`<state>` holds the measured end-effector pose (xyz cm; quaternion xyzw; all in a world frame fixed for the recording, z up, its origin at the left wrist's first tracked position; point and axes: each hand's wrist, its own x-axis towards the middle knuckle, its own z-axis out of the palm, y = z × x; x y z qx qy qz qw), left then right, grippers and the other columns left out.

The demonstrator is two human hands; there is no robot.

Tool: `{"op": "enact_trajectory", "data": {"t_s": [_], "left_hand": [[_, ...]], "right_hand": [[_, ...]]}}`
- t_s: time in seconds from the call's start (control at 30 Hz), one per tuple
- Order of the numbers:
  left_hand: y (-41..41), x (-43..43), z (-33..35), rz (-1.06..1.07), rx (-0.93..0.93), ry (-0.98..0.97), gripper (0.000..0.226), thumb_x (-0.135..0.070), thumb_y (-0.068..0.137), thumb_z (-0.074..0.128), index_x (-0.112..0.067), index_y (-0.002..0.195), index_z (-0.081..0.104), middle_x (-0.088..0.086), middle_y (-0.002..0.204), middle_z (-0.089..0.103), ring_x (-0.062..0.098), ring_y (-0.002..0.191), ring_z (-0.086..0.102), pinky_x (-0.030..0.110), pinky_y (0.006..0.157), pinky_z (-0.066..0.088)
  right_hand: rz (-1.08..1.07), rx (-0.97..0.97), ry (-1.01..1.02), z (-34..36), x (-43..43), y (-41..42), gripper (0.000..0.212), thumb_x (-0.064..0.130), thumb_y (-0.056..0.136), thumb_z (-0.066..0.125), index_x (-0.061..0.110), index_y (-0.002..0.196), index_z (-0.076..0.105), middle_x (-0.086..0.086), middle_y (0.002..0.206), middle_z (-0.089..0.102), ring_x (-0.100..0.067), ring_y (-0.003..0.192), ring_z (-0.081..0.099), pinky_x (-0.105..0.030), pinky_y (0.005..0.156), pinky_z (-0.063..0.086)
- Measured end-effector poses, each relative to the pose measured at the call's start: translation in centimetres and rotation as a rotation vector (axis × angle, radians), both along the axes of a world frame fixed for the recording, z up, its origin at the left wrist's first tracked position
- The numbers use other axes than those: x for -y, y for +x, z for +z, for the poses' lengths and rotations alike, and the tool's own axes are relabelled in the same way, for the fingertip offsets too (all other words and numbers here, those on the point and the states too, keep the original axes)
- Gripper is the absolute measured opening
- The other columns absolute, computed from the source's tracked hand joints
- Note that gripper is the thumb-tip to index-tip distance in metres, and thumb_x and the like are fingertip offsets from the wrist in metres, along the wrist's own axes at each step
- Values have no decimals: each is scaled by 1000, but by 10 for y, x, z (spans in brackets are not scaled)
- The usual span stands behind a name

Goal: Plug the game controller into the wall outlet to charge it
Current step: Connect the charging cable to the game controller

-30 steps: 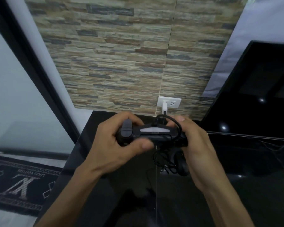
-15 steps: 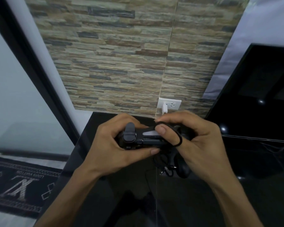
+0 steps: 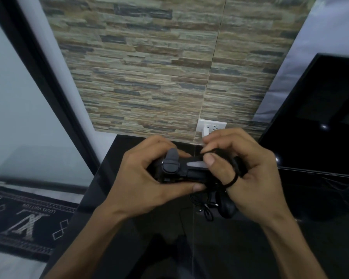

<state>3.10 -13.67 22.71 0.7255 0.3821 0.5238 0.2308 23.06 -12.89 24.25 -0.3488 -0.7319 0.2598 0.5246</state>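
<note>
Controller (image 3: pixel 186 171): black, above the dark counter (image 3: pixel 113 208), below the wall outlet (image 3: pixel 212 126).
Left hand (image 3: pixel 141 182): clamped on controller.
Right hand (image 3: pixel 244 170): fingers pinching black cable (image 3: pixel 233 181) at controller's top.
Outlet: 1 white plug (image 3: pixel 205 132) in it.

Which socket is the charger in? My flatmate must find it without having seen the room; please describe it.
Look at the stone-patterned wall between the glass door and the black screen. At its foot, just above the black glossy counter, sits a white outlet plate. It is the only white fitting there, with a white plug in its left side.
</note>
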Motion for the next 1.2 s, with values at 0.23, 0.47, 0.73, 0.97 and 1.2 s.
{"op": "enact_trajectory", "data": {"t_s": [0.23,0.47,0.73,0.97,1.2], "left_hand": [[6,-7,4,-31,56,12,45,-36,61,91,-24,99,69,3,92,63,15,86,63,22,77,50],[12,-2,-1,-55,43,-29,44,-42,100,43,-6,91,66,3,88,62,21,87,60,30,77,46],[16,-4,-8,-15,250,-24,32,-22,94,37,-21,81,66,4,79,57,23,79,55,34,73,42],[17,-8,-8,8,305,-54,32,-19,87,40,-17,68,66,7,73,59,14,76,56,20,74,43],[16,-9,-14,-10,277,-84,32,-26,94,39,-23,76,65,-1,77,62,22,79,58,32,74,44]], "right_hand": [[-1,-229,-118,-10,2,9,31,30,99,43,28,98,74,14,97,77,-4,95,71,-16,84,51],[-150,-331,-97,-18,1,-3,35,25,84,40,19,68,71,-1,71,71,-23,73,61,-29,67,42],[-215,-299,5,-27,2,-12,41,22,91,39,7,70,71,-10,69,67,-36,72,60,-45,67,45],[-240,-302,-1,-33,2,-15,37,22,89,41,11,68,69,-10,68,66,-37,71,60,-45,64,46],[-254,-240,-53,-32,2,-13,45,37,97,46,8,68,64,-8,68,63,-29,70,59,-37,64,43]]}}
